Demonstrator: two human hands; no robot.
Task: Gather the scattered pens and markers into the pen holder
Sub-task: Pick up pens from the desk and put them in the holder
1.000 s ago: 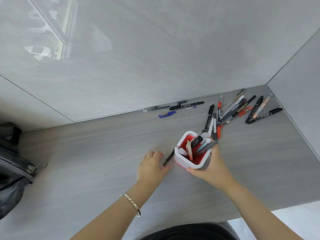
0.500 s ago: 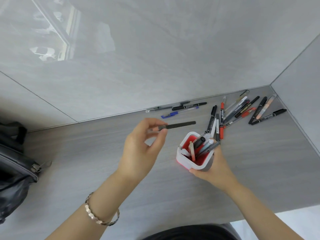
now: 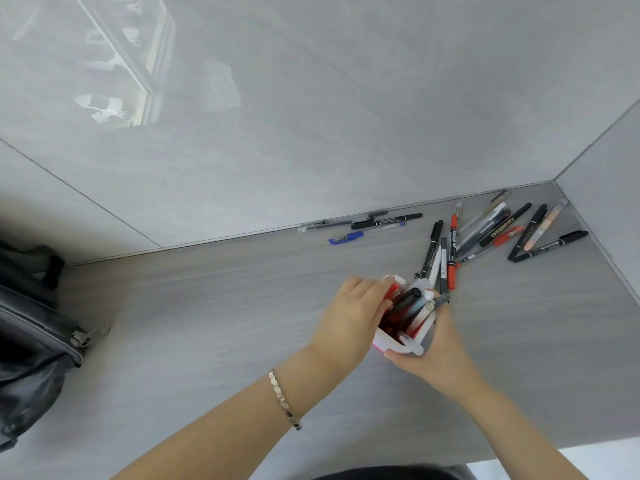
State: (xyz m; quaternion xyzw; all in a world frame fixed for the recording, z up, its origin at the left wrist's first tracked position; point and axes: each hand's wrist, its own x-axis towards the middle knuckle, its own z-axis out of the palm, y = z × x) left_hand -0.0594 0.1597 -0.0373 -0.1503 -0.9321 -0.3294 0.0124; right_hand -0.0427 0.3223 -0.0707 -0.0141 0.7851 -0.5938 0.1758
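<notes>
- Left hand (image 3: 353,313) grip: fingers curled at the holder (image 3: 401,336) mouth; the dark pen it held aloft half a second ago is no longer visible in it, so whether it still grips anything cannot be told.
- Right hand (image 3: 434,351) clasps the holder's near wall, steadying it on the desk (image 3: 207,323).
- Judgement: one more pen housed.
- Outstanding: a pile of markers (image 3: 485,237) beyond the holder; three pens (image 3: 363,225) along the wall.
- Bag (image 3: 31,337) far left, no obstruction.

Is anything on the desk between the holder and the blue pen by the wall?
Nothing visible. The desk is bare between the pen holder and the blue pen; the marker pile lies off to the right.
</notes>
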